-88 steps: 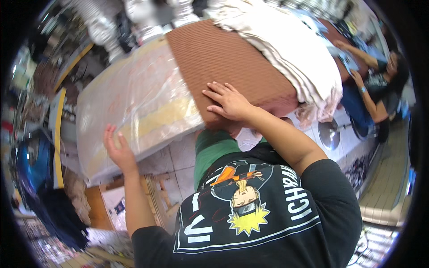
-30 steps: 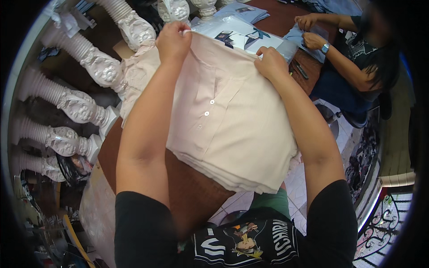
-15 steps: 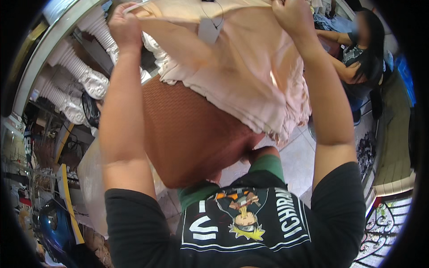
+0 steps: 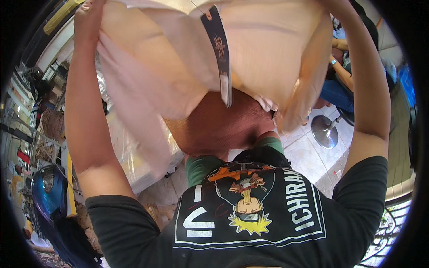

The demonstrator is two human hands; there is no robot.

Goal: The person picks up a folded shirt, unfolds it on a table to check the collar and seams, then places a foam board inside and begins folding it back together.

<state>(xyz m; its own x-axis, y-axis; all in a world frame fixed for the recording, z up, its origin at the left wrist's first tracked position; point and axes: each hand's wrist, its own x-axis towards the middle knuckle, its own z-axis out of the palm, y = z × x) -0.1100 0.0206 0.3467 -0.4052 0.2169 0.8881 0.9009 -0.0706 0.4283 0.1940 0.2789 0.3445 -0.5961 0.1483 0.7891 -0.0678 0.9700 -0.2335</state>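
Note:
A thin, pale peach garment (image 4: 268, 49) hangs spread out in front of me, held up by its top at both sides. My left hand (image 4: 88, 14), at the top left, is closed on one upper corner. On the other side my right hand (image 4: 331, 3) is mostly cut off by the top edge of the view; the cloth hangs from it. A dark hang tag (image 4: 216, 44) dangles on a string in the middle of the garment. The loose lower part of the cloth is blurred and drapes over a reddish-brown textured surface (image 4: 219, 120).
Beyond my right arm a person (image 4: 342, 73) sits near a round metal stool base (image 4: 325, 132). At the left lie a clear plastic-wrapped bundle (image 4: 134, 152) and a shiny blue rounded object (image 4: 48, 191). Pale tiles (image 4: 299, 152) cover the floor.
Both hands have gone up and farther apart, spreading the garment wider. Its cloth has swung nearer and now hides more of the brown surface. The tag has come closer.

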